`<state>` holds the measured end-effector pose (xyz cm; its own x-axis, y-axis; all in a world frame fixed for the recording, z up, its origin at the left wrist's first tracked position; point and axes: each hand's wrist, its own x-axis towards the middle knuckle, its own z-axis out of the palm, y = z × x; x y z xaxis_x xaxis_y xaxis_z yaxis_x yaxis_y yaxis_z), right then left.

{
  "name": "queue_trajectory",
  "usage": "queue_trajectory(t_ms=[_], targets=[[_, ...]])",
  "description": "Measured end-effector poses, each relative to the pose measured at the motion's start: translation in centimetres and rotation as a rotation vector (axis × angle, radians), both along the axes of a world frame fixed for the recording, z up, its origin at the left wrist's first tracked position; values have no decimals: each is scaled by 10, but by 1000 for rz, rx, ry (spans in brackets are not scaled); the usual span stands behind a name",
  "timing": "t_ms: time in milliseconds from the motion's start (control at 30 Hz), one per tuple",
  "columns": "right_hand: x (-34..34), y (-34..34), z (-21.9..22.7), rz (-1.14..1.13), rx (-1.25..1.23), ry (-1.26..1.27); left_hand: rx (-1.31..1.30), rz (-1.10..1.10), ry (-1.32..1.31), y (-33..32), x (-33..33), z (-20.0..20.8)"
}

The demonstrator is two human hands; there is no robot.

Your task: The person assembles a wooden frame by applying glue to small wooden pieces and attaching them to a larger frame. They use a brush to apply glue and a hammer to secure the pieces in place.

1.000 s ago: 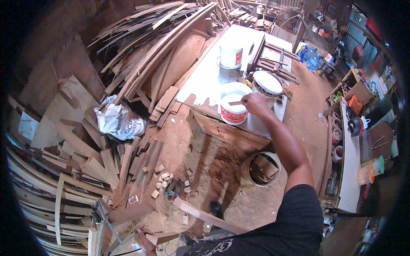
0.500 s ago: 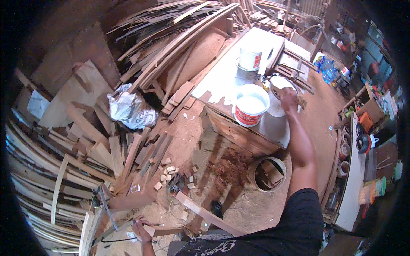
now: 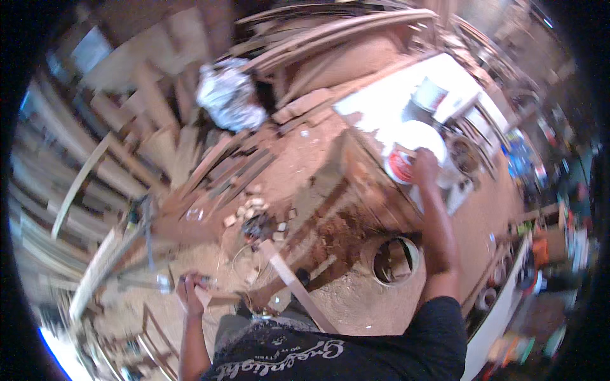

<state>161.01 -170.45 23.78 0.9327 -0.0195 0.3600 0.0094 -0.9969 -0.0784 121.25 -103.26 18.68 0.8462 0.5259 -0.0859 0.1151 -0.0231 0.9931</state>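
My left hand (image 3: 190,293), low at the left, is closed round the end of a wooden piece (image 3: 219,297) beside my leg. A small dark object shows at its fingertips, too blurred to name. My right arm reaches forward to a white table, where my right hand (image 3: 427,166) is closed at the near right side of a white bucket (image 3: 400,168) with a red label. A small tan piece (image 3: 405,150) sticks out left from its fingers, over the bucket's side; its kind is unclear. Right of the hand is a round brownish container (image 3: 466,155).
A second white bucket (image 3: 429,95) stands farther back on the white-topped table (image 3: 375,95). On the floor are a round bin (image 3: 414,260) with wood scraps, small wood blocks (image 3: 253,206) and a long board (image 3: 295,286). Stacked planks (image 3: 95,146) fill the left.
My right hand has moved left from the round container to the labelled bucket, uncovering the container. My view has turned, and the left hand appears higher, still on the wooden piece.
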Motion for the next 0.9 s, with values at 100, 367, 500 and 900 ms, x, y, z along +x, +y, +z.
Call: queue_trajectory(t_ms=[100,367,500,900], targets=[[9,5,-3,151,77,22,-33,60,-7,21,-35,-3],[30,87,-9,182,9,-57,214,316,-168,38,-98,67],[17,155,-6,175,73,-171,122,444,-246,59,-132,84],[-296,589,11,519,798,464,-94,571,-533,213,-257,71]])
